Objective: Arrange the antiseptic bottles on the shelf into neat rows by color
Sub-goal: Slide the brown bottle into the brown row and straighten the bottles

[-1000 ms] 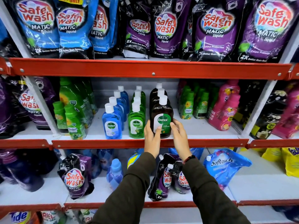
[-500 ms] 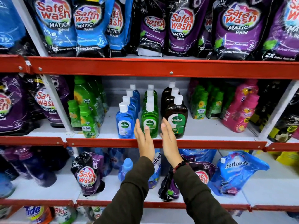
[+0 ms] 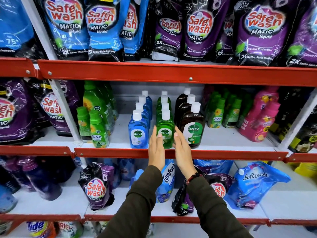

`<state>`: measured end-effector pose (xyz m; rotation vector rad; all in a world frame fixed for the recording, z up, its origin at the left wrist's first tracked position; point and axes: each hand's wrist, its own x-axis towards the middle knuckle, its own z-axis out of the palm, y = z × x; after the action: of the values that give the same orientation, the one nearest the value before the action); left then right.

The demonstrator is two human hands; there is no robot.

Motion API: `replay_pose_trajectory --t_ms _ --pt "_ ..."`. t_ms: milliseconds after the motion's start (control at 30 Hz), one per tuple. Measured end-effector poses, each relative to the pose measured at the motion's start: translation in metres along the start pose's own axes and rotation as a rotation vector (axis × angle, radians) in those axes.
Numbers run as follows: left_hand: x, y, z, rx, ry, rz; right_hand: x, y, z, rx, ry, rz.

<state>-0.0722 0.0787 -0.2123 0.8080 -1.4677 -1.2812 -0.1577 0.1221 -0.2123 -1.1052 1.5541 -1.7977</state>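
Note:
Three rows of Dettol bottles with white caps run front to back on the middle shelf (image 3: 223, 138): blue (image 3: 138, 133) on the left, green (image 3: 165, 129) in the middle, brown (image 3: 193, 129) on the right. My left hand (image 3: 156, 148) and my right hand (image 3: 182, 150) are flat and upright on either side of the front green bottle, fingers straight. They flank its lower part; whether they touch it I cannot tell. Neither hand grips anything.
Green Comfort bottles (image 3: 98, 133) stand left of the rows, more of them (image 3: 217, 115) and pink bottles (image 3: 260, 121) to the right. Safewash pouches (image 3: 197, 30) fill the shelf above. Pouches (image 3: 96, 186) lie on the shelf below. A red shelf lip (image 3: 120, 152) runs just under my hands.
Both hands have left the front brown bottle and shifted left to either side of the front green one. The view has also swung left.

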Motion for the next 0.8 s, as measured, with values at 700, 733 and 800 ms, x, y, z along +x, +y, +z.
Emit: replay_pose_trajectory --t_ms 700,733,800 --pt "-0.010 -0.003 -0.054 -0.026 0.405 0.246 -0.028 -0.006 0.055 0.057 -0.041 0.015" --pt "-0.005 -0.002 -0.060 -0.027 0.395 0.200 -0.026 -0.007 0.062 0.048 -0.079 0.036" --pt "0.006 0.001 -0.074 -0.012 0.318 0.102 -0.023 -0.010 0.074 0.020 -0.135 0.069"
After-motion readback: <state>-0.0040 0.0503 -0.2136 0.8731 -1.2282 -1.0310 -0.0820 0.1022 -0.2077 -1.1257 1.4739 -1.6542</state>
